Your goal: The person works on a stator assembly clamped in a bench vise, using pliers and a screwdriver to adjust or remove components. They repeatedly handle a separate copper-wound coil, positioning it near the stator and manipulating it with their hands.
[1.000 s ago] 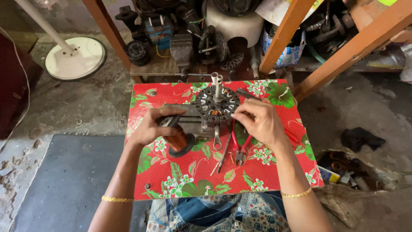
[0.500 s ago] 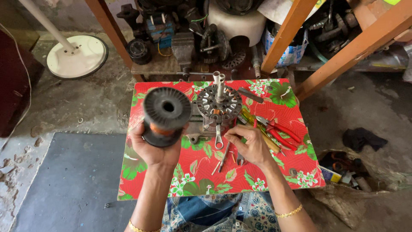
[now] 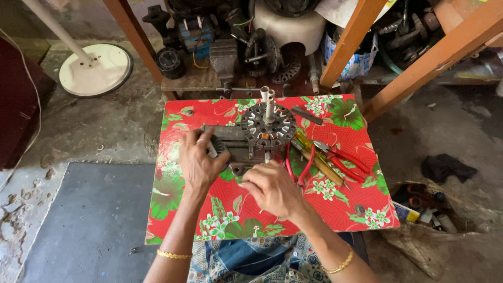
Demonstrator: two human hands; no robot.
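A round motor stator (image 3: 270,126) with an upright metal shaft stands on a grey metal fixture (image 3: 236,140) at the middle of the red flowered table (image 3: 356,209). My left hand (image 3: 198,163) lies over the fixture's left end, fingers curled round a dark wire spool (image 3: 217,148) that is mostly hidden beneath it. My right hand (image 3: 270,189) sits just in front of the stator, its fingers pinched together at the fixture's near edge. Whether anything lies between them is too small to see.
Red-handled pliers (image 3: 343,160) and a yellow-handled screwdriver (image 3: 317,161) lie to the right of my right hand. Behind the table, motor parts (image 3: 246,47) crowd a low shelf between orange wooden posts (image 3: 351,47). A white fan base (image 3: 94,71) stands far left, a grey mat (image 3: 89,220) near left.
My left hand has brought the raised spool back down onto the fixture. My right hand has shifted left, from beside the pliers to the front of the stator.
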